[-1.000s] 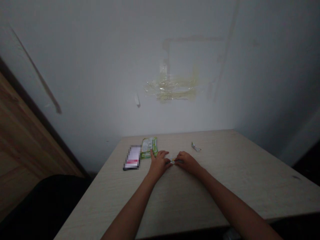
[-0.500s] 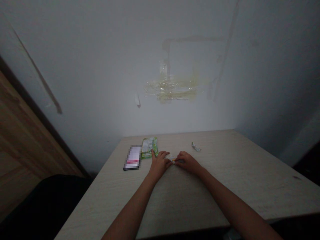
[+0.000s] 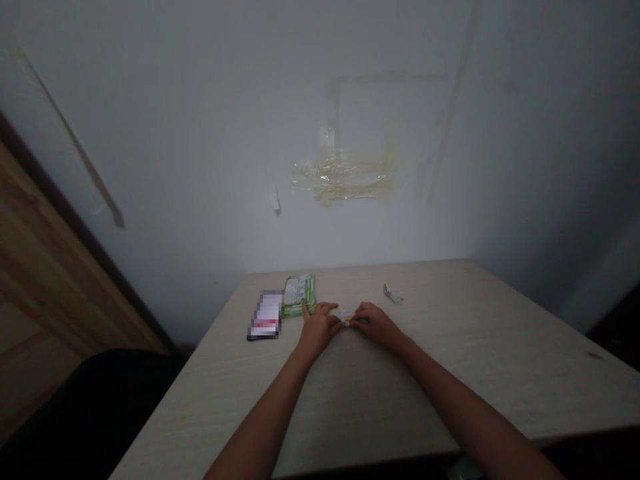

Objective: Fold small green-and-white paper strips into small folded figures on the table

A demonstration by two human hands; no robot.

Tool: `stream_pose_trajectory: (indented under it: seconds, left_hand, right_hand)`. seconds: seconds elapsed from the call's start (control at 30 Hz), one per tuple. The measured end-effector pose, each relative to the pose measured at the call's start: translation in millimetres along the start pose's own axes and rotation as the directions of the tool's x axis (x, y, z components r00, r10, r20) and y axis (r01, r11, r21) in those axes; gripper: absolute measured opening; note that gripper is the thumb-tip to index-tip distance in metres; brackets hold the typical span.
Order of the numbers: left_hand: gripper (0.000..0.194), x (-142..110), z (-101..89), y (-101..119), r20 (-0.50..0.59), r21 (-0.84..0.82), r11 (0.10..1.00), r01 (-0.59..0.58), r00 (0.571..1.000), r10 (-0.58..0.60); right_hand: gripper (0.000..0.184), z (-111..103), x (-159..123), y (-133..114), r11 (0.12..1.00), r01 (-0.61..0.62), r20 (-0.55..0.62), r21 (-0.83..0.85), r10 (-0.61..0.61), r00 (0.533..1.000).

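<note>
Low over the middle of the table, my left hand [image 3: 317, 330] and my right hand [image 3: 375, 321] meet at a small whitish wrapper [image 3: 346, 319] with a bit of yellow on it. My left thumb and a finger press on its left end, while the other fingers spread towards a green and white packet [image 3: 299, 293]. The fingers of my right hand are bent in and pinch the right end. Much of the wrapper is hidden by my fingertips, and whether anything is inside cannot be made out.
A phone [image 3: 267, 317] with a blurred-out screen lies left of the green packet. Further back on the right is a crumpled, twisted wrapper [image 3: 393, 293]. The pale wooden table [image 3: 450, 353] runs to a wall [image 3: 210, 167] with tape on it. A dark object [image 3: 90, 413] stands at lower left.
My hands stay in almost the same place. A little more of the whitish wrapper shows between the fingertips now.
</note>
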State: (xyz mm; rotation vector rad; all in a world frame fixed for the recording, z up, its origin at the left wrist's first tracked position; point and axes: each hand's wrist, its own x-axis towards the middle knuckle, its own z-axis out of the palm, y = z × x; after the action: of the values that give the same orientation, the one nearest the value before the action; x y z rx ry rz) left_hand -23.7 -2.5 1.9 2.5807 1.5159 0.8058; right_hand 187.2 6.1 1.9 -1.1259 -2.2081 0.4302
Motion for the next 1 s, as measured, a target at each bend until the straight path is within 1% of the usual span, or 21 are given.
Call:
stream_pose_trajectory:
  seconds: [0.37, 0.5, 0.67, 0.8, 0.9, 1.0]
  left_hand:
    - [0.016, -0.2, -0.9, -0.6, 0.005, 0.002, 1.000, 0.009, 1.000, -0.009]
    - [0.013, 0.2, -1.1, -3.1, 0.016, 0.002, 1.000, 0.025, 1.000, -0.025]
    - [0.013, -0.5, -1.9, -2.8, 0.015, -0.010, 1.000, 0.020, 1.000, -0.020]
    - [0.013, -1.2, -1.0, -0.9, -0.002, 0.000, 1.000, 0.014, 1.000, -0.014]
    - [0.012, -0.5, 1.6, -0.4, 0.013, -0.022, 0.999, 0.043, 0.999, -0.043]
    - [0.013, 1.2, 4.0, -0.4, 0.031, -0.054, 0.994, 0.096, 0.995, -0.095]
  right_hand:
    - [0.013, 1.7, 0.0, -2.8, 0.998, -0.052, -0.036, 0.017, 0.053, 0.998]
    - [0.015, 0.3, 0.1, -3.7, 0.998, -0.049, -0.031, 0.025, 0.050, 0.998]
    - [0.015, -0.8, -0.2, -2.0, 0.999, -0.022, 0.003, 0.043, 0.022, 1.000]
    - [0.013, 0.8, -0.1, -2.2, 1.000, -0.020, -0.023, 0.022, 0.021, 1.000]
    - [0.014, 3.8, 0.6, -2.6, 0.998, -0.047, -0.061, 0.039, 0.049, 0.997]
    - [0.015, 8.0, 2.2, -3.0, 0.992, -0.111, -0.096, 0.053, 0.116, 0.989]
